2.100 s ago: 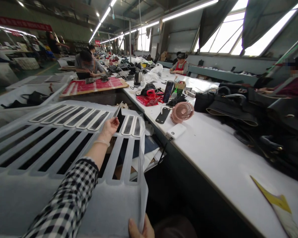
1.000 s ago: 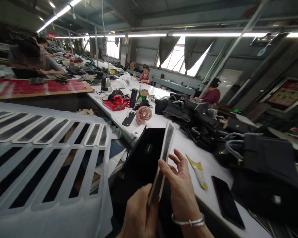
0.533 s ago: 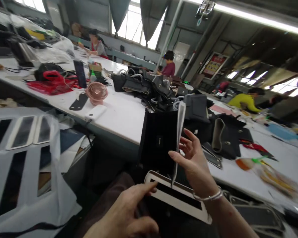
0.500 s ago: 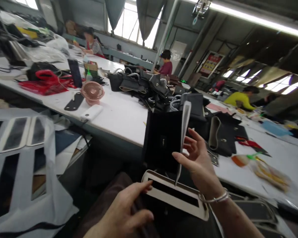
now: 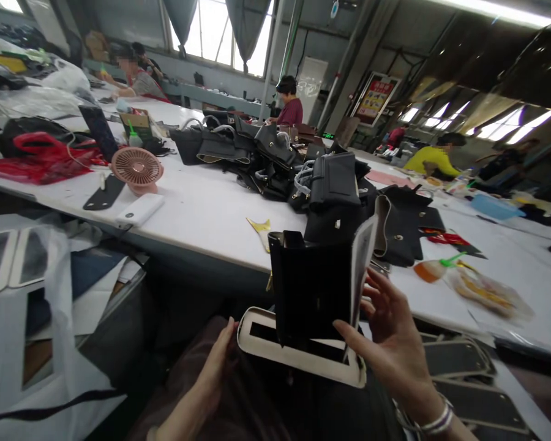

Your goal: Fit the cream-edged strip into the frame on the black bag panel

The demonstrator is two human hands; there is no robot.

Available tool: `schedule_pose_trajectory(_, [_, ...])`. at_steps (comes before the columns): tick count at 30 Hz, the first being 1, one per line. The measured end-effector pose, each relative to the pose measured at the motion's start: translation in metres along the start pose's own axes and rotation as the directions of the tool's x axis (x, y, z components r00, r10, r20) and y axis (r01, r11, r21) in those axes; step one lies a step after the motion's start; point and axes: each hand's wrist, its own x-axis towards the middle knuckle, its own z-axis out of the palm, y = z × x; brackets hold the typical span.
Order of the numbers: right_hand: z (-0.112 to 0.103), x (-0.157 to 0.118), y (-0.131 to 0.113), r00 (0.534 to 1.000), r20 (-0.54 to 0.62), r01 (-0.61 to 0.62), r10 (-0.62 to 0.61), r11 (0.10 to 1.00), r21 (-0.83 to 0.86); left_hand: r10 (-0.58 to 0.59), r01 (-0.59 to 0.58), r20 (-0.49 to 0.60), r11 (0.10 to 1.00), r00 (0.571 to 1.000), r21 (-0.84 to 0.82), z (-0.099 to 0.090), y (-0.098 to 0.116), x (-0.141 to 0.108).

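Note:
An unfinished black bag piece (image 5: 314, 291) stands upright over my lap, with a pale-edged side flap (image 5: 362, 263) at its right. Below it lies a cream-edged panel (image 5: 298, 361) with a dark slot. My left hand (image 5: 213, 361) is at the left end of this panel, its fingertips against the edge and partly hidden. My right hand (image 5: 386, 331) grips the right side of the black piece, thumb in front and fingers behind the flap.
A white table (image 5: 202, 214) spans the view, bearing a heap of black bags (image 5: 275, 147), a pink fan (image 5: 138, 168), a white power bank (image 5: 140, 208) and a glue bottle (image 5: 434, 267). Cream-edged panels (image 5: 477, 404) lie lower right. Several people sit farther back.
My left hand has moved from above the cream-edged panel to its left end. The black piece has shifted right and down with my right hand. The camera view has turned rightward.

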Motion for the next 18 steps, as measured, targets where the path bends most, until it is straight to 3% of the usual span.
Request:
schedule_pose_trajectory(4, [0.004, -0.007, 0.013, 0.993, 0.034, 0.114, -0.111, 0.987, -0.114, -0.136, 0.147, 0.107, 0.983, 0.985, -0.113, 0.007, -0.007, 0.005])
schedule_pose_trajectory(11, [-0.002, -0.013, 0.027, 0.967, 0.095, 0.255, -0.238, 0.933, -0.255, -0.110, 0.123, 0.083, 0.976, 0.990, -0.178, 0.011, -0.021, 0.016])
schedule_pose_trajectory(18, [-0.011, -0.015, 0.032, 0.942, 0.098, 0.336, -0.322, 0.888, -0.314, -0.112, 0.126, 0.077, 0.969, 0.991, -0.213, 0.016, -0.021, 0.013])
